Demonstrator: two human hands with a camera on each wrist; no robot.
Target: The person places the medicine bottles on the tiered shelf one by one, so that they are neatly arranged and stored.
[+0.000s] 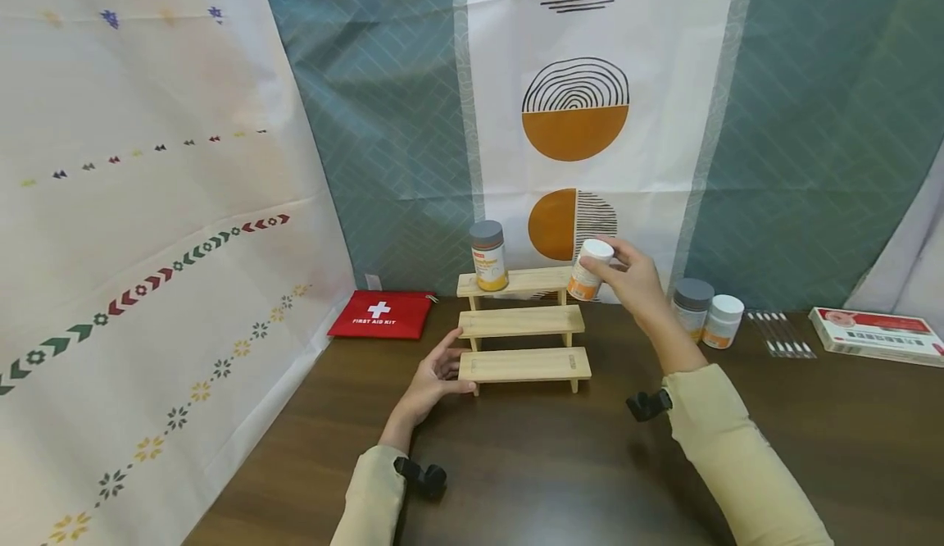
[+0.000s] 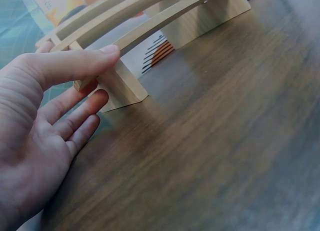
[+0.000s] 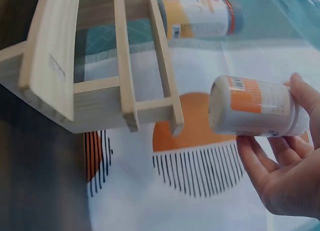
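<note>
A three-step wooden display stand (image 1: 524, 363) stands on the table, a grey-capped bottle (image 1: 489, 259) upright at the left of its top step. My left hand (image 1: 433, 375) holds the stand's left end. In the left wrist view its thumb (image 2: 95, 62) lies on a step's end, with fingers beside and under it. My right hand (image 1: 636, 279) grips a white-capped pill bottle (image 1: 587, 274) with an orange-and-white label, near the top step's right end. The right wrist view shows this bottle's base (image 3: 218, 106) in the air, apart from the stand.
A red first aid kit pouch (image 1: 382, 315) lies left of the stand. To the right stand another grey-capped bottle (image 1: 692, 304) and a white-capped bottle (image 1: 723, 321). Several cotton swabs (image 1: 782, 334) and a red-and-white box (image 1: 878, 335) lie farther right. A patterned curtain (image 1: 398, 161) hangs behind.
</note>
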